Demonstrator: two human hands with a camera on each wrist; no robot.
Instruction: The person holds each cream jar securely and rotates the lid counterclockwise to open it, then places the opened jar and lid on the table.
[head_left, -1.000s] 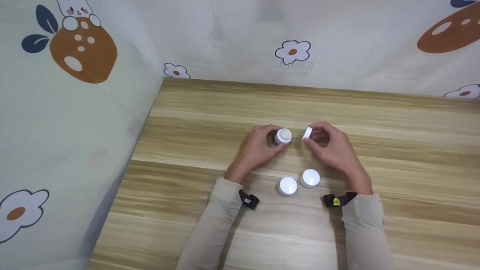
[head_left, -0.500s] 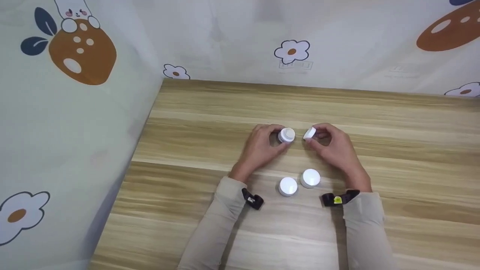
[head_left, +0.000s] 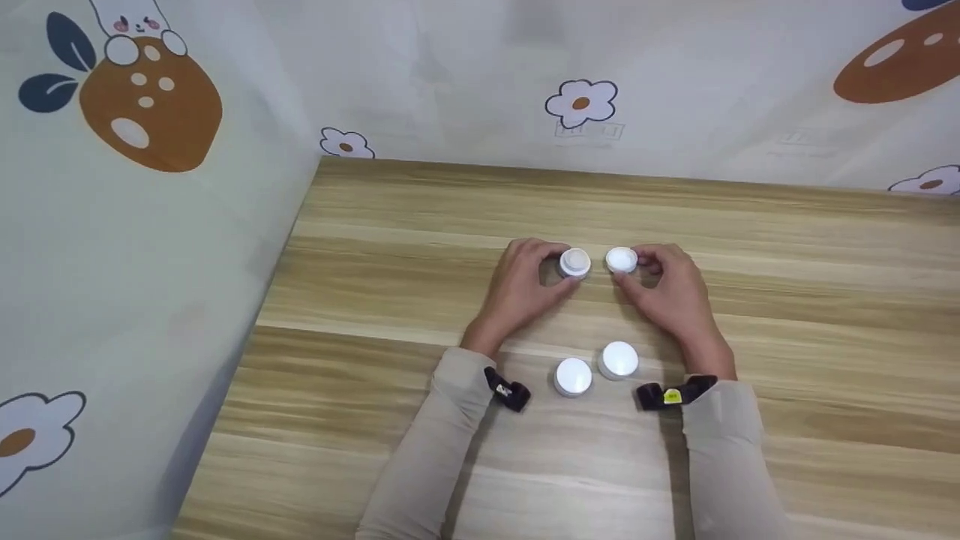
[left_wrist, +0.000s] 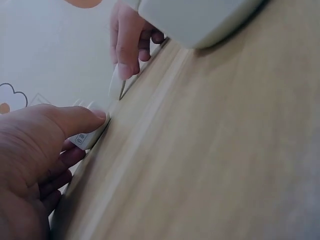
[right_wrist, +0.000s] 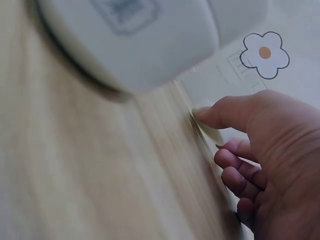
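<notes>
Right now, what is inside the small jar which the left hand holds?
A pale round surface shows at the mouth of the jar; whether contents or an inner cover, I cannot tell. Anything deeper is hidden beneath it.

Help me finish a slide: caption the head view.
Left hand grips an uncapped white jar, right hand holds an upturned white lid, and two capped jars stand nearby.
</notes>
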